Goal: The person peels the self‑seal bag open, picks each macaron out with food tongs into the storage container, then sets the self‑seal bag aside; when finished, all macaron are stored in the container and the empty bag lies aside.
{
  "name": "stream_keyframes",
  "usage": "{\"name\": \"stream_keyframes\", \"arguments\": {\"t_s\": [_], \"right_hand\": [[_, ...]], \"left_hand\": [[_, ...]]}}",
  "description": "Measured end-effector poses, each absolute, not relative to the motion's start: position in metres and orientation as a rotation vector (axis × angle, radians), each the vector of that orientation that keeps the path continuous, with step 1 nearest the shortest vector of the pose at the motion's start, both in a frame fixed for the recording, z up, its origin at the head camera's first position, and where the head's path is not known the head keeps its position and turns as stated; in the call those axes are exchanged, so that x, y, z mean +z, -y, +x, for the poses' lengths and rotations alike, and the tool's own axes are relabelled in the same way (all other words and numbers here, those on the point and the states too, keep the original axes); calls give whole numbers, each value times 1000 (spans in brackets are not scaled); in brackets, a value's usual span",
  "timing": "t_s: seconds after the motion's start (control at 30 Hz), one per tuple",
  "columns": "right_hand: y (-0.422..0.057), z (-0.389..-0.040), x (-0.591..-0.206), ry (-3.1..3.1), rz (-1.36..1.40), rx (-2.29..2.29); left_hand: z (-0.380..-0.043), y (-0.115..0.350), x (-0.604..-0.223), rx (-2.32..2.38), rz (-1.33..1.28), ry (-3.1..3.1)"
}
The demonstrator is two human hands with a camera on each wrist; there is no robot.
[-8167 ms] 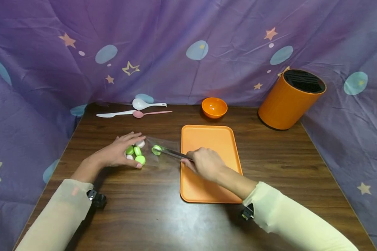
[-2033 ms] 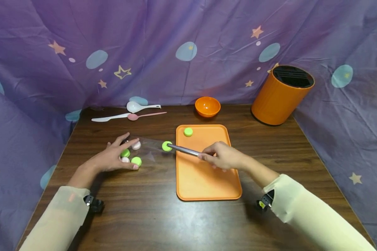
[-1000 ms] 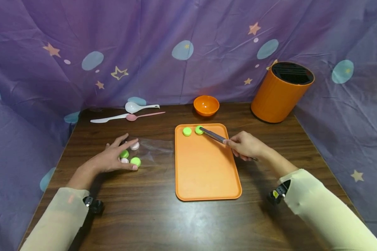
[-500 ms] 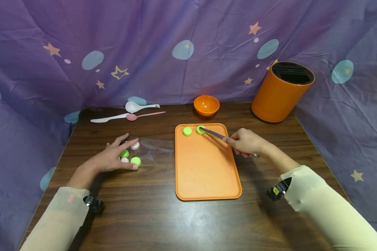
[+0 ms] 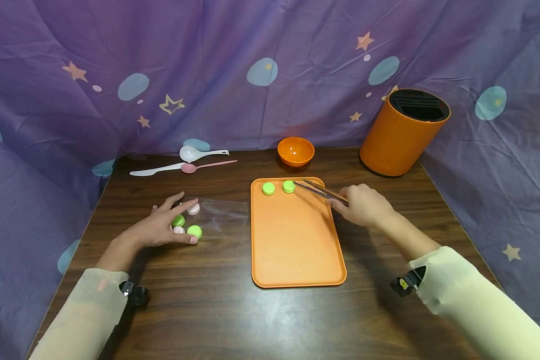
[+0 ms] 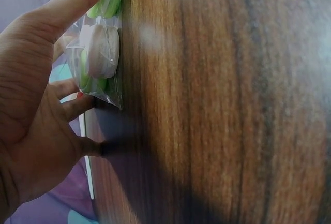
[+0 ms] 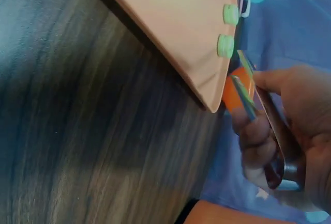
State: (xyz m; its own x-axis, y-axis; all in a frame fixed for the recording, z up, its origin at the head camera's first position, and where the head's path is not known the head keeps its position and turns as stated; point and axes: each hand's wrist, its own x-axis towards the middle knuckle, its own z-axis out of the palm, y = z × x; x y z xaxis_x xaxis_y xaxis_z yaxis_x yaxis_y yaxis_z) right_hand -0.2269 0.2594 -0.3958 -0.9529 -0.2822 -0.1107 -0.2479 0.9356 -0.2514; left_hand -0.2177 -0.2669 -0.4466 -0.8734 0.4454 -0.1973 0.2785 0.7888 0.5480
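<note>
In the head view my left hand [image 5: 159,225] spans a clear plastic bag [image 5: 227,212], thumb along one side and fingers on the other. Inside lie green macarons [image 5: 194,232] and white macarons [image 5: 193,209], several in all. The left wrist view shows the thumb over the bag near a white macaron [image 6: 102,52]. My right hand [image 5: 365,205] grips metal tongs [image 7: 282,141], their two arms spread apart with nothing between the tips. Those tips are just right of a green macaron [image 5: 289,186] on the orange tray [image 5: 297,245]. Another green macaron [image 5: 268,188] sits to its left.
Behind the tray stands an orange bowl [image 5: 295,151]. An orange knife block [image 5: 398,135] is at the back right. At the back left lie a white ladle [image 5: 190,153], a white knife [image 5: 150,171] and a pink spoon [image 5: 189,168].
Two green macarons have gone from the bag to the tray, carried by tongs. In the last half second the tongs released the second and drew slightly right. The left hand stays at the bag.
</note>
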Motion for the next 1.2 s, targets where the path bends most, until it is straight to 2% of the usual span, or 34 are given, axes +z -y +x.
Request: {"name": "stream_keyframes", "arguments": {"t_s": [0.3, 0.43, 0.97, 1.2], "right_hand": [[-215, -210, -403, -3147, -1060, -285], [-195, -204, -412, -3083, -1222, -226], [-118, -214, -429, -2802, -1337, -360], [-91, -219, -436, -2857, -1231, -287]], "left_hand": [[-219, 269, -448, 745, 544, -2665], [-219, 267, -450, 750, 543, -2658], [-219, 267, -448, 764, 561, -2658], [-221, 269, -450, 765, 532, -2657]]}}
